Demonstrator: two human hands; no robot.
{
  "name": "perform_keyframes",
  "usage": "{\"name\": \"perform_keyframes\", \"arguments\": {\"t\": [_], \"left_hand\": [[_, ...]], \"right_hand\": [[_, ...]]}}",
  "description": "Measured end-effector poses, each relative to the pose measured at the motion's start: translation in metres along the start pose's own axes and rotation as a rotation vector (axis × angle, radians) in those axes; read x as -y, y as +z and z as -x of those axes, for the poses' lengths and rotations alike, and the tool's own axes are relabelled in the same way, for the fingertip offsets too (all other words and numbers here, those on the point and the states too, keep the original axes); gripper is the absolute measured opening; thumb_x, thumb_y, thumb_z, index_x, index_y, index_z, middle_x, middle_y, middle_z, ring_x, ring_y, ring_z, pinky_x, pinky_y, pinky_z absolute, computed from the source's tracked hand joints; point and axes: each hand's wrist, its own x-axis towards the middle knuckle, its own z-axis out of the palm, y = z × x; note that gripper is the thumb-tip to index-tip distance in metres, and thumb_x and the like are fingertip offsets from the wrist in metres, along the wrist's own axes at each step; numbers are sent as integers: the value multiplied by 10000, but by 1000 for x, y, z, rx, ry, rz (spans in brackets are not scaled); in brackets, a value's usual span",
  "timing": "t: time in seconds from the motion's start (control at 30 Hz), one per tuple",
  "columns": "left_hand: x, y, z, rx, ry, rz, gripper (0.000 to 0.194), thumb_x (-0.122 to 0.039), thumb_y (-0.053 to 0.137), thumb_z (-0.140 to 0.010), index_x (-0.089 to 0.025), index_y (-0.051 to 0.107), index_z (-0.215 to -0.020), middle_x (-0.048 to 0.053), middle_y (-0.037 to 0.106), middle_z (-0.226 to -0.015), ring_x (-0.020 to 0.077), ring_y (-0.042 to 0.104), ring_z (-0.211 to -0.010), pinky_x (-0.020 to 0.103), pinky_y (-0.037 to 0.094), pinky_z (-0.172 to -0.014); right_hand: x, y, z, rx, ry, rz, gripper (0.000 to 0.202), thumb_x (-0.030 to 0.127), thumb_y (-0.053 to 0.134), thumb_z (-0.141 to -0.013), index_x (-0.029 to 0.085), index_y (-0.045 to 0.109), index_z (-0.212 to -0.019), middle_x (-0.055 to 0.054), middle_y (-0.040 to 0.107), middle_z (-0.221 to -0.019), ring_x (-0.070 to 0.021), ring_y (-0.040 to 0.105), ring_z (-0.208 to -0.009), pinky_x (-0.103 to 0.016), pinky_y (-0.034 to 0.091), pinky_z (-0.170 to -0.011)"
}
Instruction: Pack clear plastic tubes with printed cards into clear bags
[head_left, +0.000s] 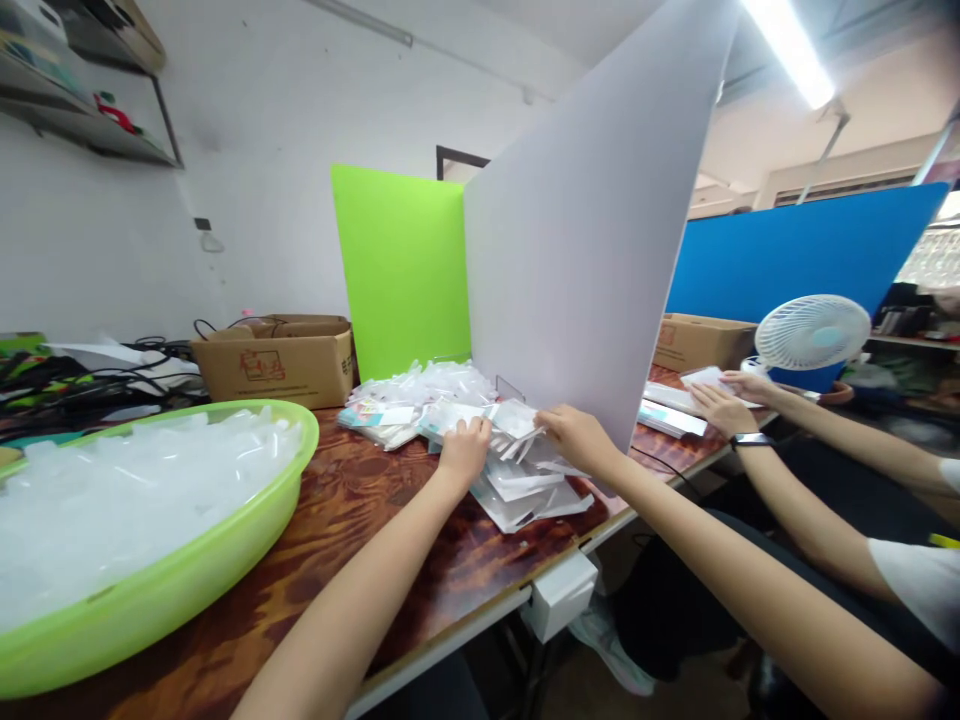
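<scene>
In the head view, my left hand (pixel 465 452) has its fingers curled at the edge of flat clear plastic packets with pale blue and white parts. My right hand (pixel 577 437) pinches the right edge of several of these packets, which fan out a little between both hands. Beneath them, a loose stack of clear packets (pixel 517 505) spreads over the brown patterned table (pixel 420 560). Farther back lies a heap of small translucent plastic pieces (pixel 442 383), with more blue-and-white packets (pixel 379 425) in front of it. My fingertips are partly hidden.
A large green basin (pixel 247 555) full of translucent plastic pieces stands at left. Behind it are a cardboard box (pixel 274 365) and tangled cables. Grey (pixel 577 230) and green (pixel 405 270) partitions rise behind the stack. At right, a co-worker's hands (pixel 724 405) hold a white item near a fan.
</scene>
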Motion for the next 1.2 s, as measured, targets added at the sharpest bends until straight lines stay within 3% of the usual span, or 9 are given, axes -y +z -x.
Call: {"name": "perform_keyframes", "arguments": {"t": [0.13,0.23,0.43,0.63,0.73,0.93,1.07,1.2], "left_hand": [[-3,9,7,-29,-39,15,311,-305,525,-875,-160,526,-1150,81,575,-1111,207,583,-971,372,534,-731],[-3,10,10,-18,-52,31,357,-310,544,-861,-168,505,-1186,91,552,-1160,226,564,-1018,381,534,-743],[-2,8,3,40,-83,15,363,-289,555,-857,-173,503,-1196,92,549,-1177,224,569,-1015,383,539,-745],[0,10,-7,74,-96,-8,301,-272,544,-868,-159,536,-1148,71,599,-1075,183,608,-907,351,545,-710],[14,-2,-12,72,-94,-2,271,-273,544,-869,-153,554,-1112,56,618,-1017,164,618,-852,342,545,-698],[53,-52,-25,-68,-210,-17,280,-272,517,-886,-146,541,-1134,49,639,-950,159,634,-806,354,548,-708],[35,-64,-2,-177,-96,10,343,-159,446,-907,-145,468,-1250,85,641,-1066,179,646,-886,366,551,-749],[-2,-46,43,-209,168,59,381,-92,377,-909,-143,476,-1273,122,612,-1212,199,586,-1101,307,524,-861]], "right_hand": [[-5,-2,5,90,-105,-56,537,171,617,-746,149,507,-1271,-111,529,-1329,-211,506,-1183,-333,414,-965],[-6,1,4,121,-118,-51,663,159,609,-720,150,418,-1355,-131,448,-1402,-251,466,-1227,-378,405,-968],[1,4,-11,106,-82,29,506,114,540,-805,191,468,-1300,-117,521,-1327,-273,558,-1079,-366,488,-776],[-1,8,-24,159,-91,97,154,170,532,-892,147,603,-1026,-50,637,-1027,-163,617,-881,-332,510,-749],[-5,7,-28,169,-38,105,143,251,542,-903,131,617,-922,-25,644,-905,-139,622,-814,-332,517,-752],[-14,-1,-40,80,203,99,245,358,527,-906,140,611,-981,-46,645,-971,-153,622,-854,-352,506,-781],[-13,-2,-54,12,364,129,216,332,517,-913,143,607,-967,-39,640,-936,-143,618,-814,-329,512,-742],[-4,0,-65,-44,368,142,196,304,526,-910,138,599,-983,-43,629,-958,-146,613,-834,-332,515,-748]]}}
